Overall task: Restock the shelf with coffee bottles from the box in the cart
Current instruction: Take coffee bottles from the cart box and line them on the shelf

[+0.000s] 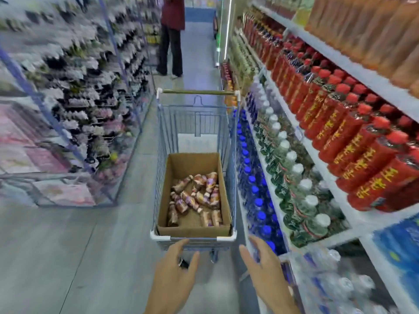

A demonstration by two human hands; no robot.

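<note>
A blue wire cart [163, 141] stands in the aisle ahead of me. Inside it sits an open cardboard box [193, 165] with several small brown coffee bottles [197, 197] lying loose on its bottom. My left hand [175, 273] hovers just short of the cart's near rim, fingers relaxed and empty. My right hand [264, 270] is beside it at the cart's near right corner, also empty with fingers spread. Neither hand touches the cart. The shelf [335, 177] runs along the right.
The right shelf holds rows of red-capped bottles [353, 137], white-capped bottles [292, 168] and blue-capped bottles [251, 177]. A blurred rack of hanging goods [74, 98] lines the left. A person [171, 37] stands farther down the aisle beyond the cart.
</note>
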